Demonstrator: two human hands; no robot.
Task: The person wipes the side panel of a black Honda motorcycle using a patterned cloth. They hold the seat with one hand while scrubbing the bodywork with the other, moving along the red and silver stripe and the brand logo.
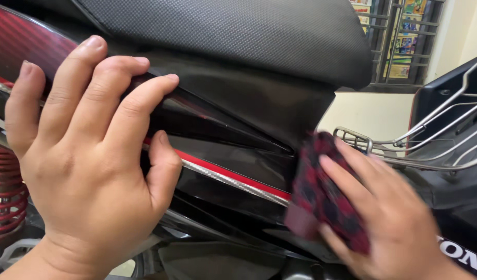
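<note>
Black seat (pixel 238 36) overhanging glossy side panel (pixel 233 150), red spring (pixel 8 197) showing lower left, wire rack (pixel 430 140) sitting right, left hand (pixel 88 166) lying flat on the panel with fingers spread, right hand (pixel 388 218) pressing a red checked cloth (pixel 321 197) against the panel's front edge, fingers curling over it

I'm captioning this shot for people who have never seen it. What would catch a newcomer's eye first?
First, the left hand, spread flat on the glossy black side panel of a motorbike, filling the left half of the view. Next, at lower right, the right hand presses a red and black checked cloth against that panel, just below the textured black seat. A red coil spring shows at the far left edge.
</note>
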